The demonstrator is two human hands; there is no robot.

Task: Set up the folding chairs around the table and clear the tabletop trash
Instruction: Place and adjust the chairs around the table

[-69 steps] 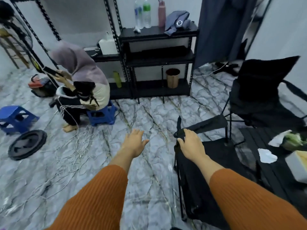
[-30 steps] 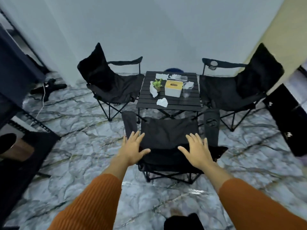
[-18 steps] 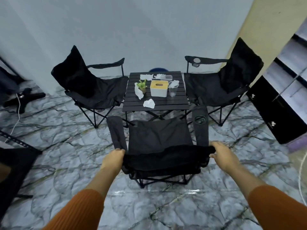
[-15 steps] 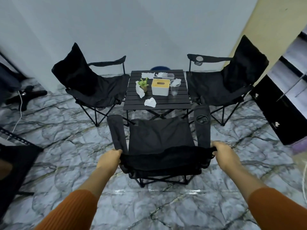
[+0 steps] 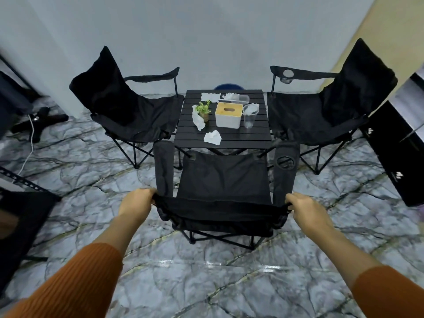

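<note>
We have three chairs open around the table [image 5: 229, 140]. The left chair [image 5: 128, 111] and the right chair [image 5: 321, 113] face each other across it. The near chair [image 5: 222, 180] stands at the near edge, its armrests reaching about to the tabletop's rim.

Our left hand [image 5: 137, 200] grips the left top corner of the near chair's back, fingers curled over the fabric edge. Our right hand [image 5: 302, 207] grips the right top corner the same way. Both are closed round the fabric and hold nothing else. We judge this to be the last placing of that chair, squaring it to the table.

The table's far side is close to the wall [image 5: 206, 42], with only a blue thing [image 5: 229, 86] showing behind it. So we take the chair part to be nearly done.

The clearing has not begun, as far as we see:
- A crumpled tissue [image 5: 212, 137] lies near the front of the tabletop.
- A second tissue [image 5: 197, 118] leans beside the plant [image 5: 203, 109].
- More white paper [image 5: 210, 97] lies at the far edge.
- The cup [image 5: 250, 115] has a wad stuffed in it.

The box [image 5: 228, 114] sits mid-table, and we expect it and the plant to stay. We cannot tell where the trash is meant to go.
</note>
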